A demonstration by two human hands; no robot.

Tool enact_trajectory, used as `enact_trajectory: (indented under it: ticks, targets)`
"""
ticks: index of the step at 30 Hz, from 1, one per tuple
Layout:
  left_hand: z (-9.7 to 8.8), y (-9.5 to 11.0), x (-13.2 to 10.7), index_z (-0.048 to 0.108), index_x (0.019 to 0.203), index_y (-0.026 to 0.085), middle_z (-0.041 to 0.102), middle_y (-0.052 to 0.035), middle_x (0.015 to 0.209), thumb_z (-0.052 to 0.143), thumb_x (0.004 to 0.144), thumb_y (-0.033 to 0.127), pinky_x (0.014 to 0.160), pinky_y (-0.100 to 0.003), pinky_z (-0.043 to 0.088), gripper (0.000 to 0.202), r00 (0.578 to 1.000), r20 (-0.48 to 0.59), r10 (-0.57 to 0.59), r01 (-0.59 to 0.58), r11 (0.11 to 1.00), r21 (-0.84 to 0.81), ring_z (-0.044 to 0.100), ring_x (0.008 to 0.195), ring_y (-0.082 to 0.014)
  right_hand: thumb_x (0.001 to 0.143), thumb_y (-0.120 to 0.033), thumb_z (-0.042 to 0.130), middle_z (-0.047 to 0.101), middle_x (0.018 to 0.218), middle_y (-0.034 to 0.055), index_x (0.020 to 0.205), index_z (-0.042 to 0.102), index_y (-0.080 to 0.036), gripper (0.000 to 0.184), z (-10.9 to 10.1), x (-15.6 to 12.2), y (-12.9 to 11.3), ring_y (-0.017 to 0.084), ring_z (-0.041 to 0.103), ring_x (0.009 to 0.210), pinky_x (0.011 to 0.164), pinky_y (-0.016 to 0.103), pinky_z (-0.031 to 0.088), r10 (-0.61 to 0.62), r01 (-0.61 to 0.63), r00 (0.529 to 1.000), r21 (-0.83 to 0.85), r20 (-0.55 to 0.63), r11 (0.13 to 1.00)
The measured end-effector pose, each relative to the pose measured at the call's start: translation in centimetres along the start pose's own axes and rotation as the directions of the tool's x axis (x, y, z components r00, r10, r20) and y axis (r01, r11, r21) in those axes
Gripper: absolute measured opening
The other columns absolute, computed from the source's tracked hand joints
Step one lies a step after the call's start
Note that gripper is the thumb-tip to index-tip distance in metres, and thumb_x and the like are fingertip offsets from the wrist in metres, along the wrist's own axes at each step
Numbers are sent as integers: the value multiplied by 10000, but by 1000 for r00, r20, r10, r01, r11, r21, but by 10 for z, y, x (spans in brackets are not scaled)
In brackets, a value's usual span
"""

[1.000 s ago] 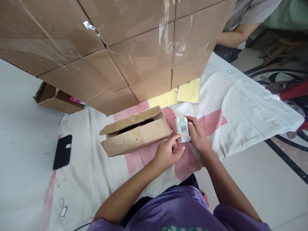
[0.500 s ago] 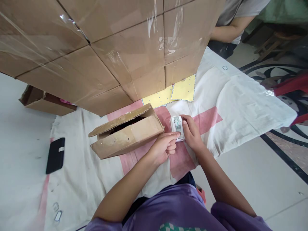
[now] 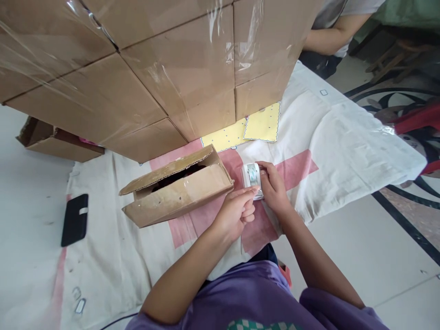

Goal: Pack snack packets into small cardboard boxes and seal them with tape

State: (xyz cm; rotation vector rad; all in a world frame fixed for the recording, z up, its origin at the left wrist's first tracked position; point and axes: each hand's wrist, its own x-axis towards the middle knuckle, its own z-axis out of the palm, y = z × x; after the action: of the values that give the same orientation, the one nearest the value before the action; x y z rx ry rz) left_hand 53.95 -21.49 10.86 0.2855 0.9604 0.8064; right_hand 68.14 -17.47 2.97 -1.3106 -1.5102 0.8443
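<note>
A small white rounded case (image 3: 252, 175) with a greyish-green, see-through-looking face sits over the pink and white cloth; its exact kind I cannot make out. My right hand (image 3: 274, 190) grips it from the right side, fingers bent round its edge. At its lower edge is my left hand (image 3: 239, 211), thumb and forefinger pinched together and the other fingers curled in. Whatever that pinch holds, if anything, is too small to see. Just left of the hands lies a cardboard box (image 3: 182, 201), its flap partly raised over a dark inside.
Taped cardboard boxes (image 3: 192, 68) form a tall wall behind. Yellow dotted cards (image 3: 263, 123) lie at its foot. A black phone-like slab (image 3: 74, 220) rests on the left, below an open carton (image 3: 62, 143). A person's arm (image 3: 330, 40) shows beyond the table (image 3: 374, 151).
The view has shifted slightly. My left fingertips have moved slightly along the white case's lower edge; my right hand keeps its grip.
</note>
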Motion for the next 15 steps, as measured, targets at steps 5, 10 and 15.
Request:
enact_trajectory:
  ticks: [5, 10, 15]
  targets:
    - [3, -13, -6, 661, 1047, 101, 270, 139, 456, 821, 694, 348, 455, -227, 70, 459, 999, -43, -10, 10, 1000, -15, 127, 433, -35, 1058, -380, 385, 641, 1138, 84, 1229, 578, -242, 292, 1, 1, 2, 249, 603, 1045, 927, 429, 492, 0, 0, 1000, -10, -7, 1000]
    - [4, -22, -12, 654, 1139, 83, 263, 144, 464, 813, 708, 351, 462, -231, 73, 532, 997, -80, -6, 4, 1000, -19, 135, 436, -34, 1056, -385, 404, 644, 1172, 94, 1269, 575, -238, 310, 1, 0, 5, 255, 607, 1074, 955, 448, 492, 17, -17, 1000, -27, 0, 999]
    - [4, -26, -16, 629, 1221, 54, 269, 149, 456, 798, 722, 324, 462, -231, 72, 591, 995, -99, 4, -8, 999, -42, 117, 440, -35, 1048, -407, 437, 623, 1278, 105, 1358, 566, -259, 367, 1, -1, 8, 278, 588, 1159, 987, 482, 492, 25, -24, 1000, -49, 16, 999]
